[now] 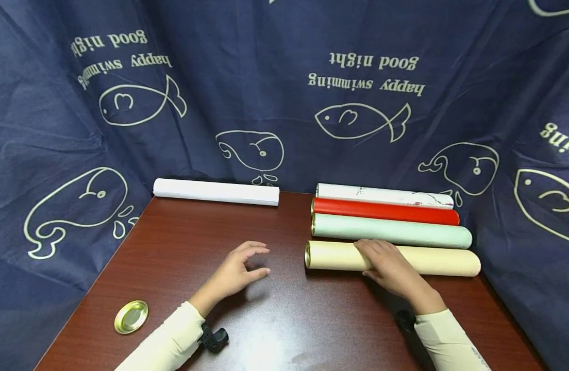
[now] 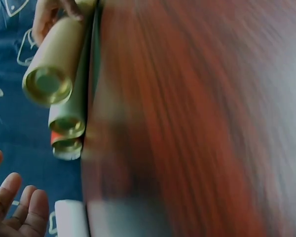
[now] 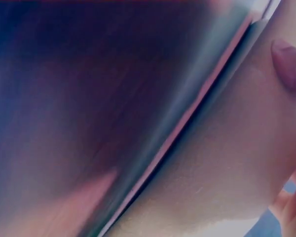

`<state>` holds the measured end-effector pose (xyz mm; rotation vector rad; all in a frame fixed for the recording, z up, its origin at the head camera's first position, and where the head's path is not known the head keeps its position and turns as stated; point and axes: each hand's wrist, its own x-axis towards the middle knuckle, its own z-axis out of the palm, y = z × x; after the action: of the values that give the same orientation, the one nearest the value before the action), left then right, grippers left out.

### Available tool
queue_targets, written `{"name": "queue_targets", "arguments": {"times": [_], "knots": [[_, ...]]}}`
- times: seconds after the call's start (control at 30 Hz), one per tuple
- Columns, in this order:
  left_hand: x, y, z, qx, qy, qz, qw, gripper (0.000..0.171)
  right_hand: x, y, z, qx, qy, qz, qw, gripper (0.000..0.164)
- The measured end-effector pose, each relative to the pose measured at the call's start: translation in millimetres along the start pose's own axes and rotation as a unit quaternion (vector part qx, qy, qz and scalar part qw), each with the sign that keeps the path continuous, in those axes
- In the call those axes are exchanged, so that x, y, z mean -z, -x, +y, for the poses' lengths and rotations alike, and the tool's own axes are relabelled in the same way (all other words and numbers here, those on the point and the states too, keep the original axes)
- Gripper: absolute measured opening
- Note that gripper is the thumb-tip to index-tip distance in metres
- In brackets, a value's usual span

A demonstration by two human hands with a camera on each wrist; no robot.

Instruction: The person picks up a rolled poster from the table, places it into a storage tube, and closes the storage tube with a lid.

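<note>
A cream cardboard tube [image 1: 333,256] lies on the right of the table, the nearest of a row of tubes. My right hand [image 1: 390,269] grips it around the middle, fingers over the top and thumb on the near side. In the right wrist view that tube [image 3: 212,153] fills the right side, with the thumb [image 3: 288,66] against it. Left of the row, my left hand [image 1: 238,272] hovers over the table with fingers spread and nothing in them. The left wrist view shows the cream tube's recessed metal end [image 2: 48,85].
Behind the cream tube lie a pale green tube [image 1: 386,230], a red tube [image 1: 382,212] and a white patterned tube [image 1: 382,194]. A white roll [image 1: 215,191] rests at the back left. A round gold lid [image 1: 131,317] sits near the left edge. A blue curtain [image 1: 247,77] surrounds the table.
</note>
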<state>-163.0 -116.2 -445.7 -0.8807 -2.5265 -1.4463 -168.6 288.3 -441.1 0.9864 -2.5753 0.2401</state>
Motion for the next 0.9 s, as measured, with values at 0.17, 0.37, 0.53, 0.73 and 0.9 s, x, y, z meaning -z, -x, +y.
{"name": "queue_targets", "arguments": {"times": [0.17,0.37,0.53,0.73,0.9], "knots": [[25.0,8.8,-1.5,0.015,-0.013,0.01,0.9998,0.036,1,-1,15,-0.027,0.002,-0.011,1.0,0.076],[36.0,17.9,-1.2,0.016,-0.008,0.012,0.9998,0.035,-4,-4,21,-0.059,0.0,-0.016,0.998,0.076],[37.4,22.2,-4.2,0.022,-0.006,-0.001,0.9997,0.035,-7,-3,20,-0.074,0.01,-0.024,0.997,0.075],[40.7,25.5,-8.3,0.027,-0.007,-0.005,0.9996,0.035,-2,-1,18,-0.074,0.015,-0.005,0.997,0.077],[45.9,26.5,-10.8,0.026,-0.008,-0.001,0.9996,0.036,7,0,20,-0.076,0.009,-0.006,0.997,0.073]]}}
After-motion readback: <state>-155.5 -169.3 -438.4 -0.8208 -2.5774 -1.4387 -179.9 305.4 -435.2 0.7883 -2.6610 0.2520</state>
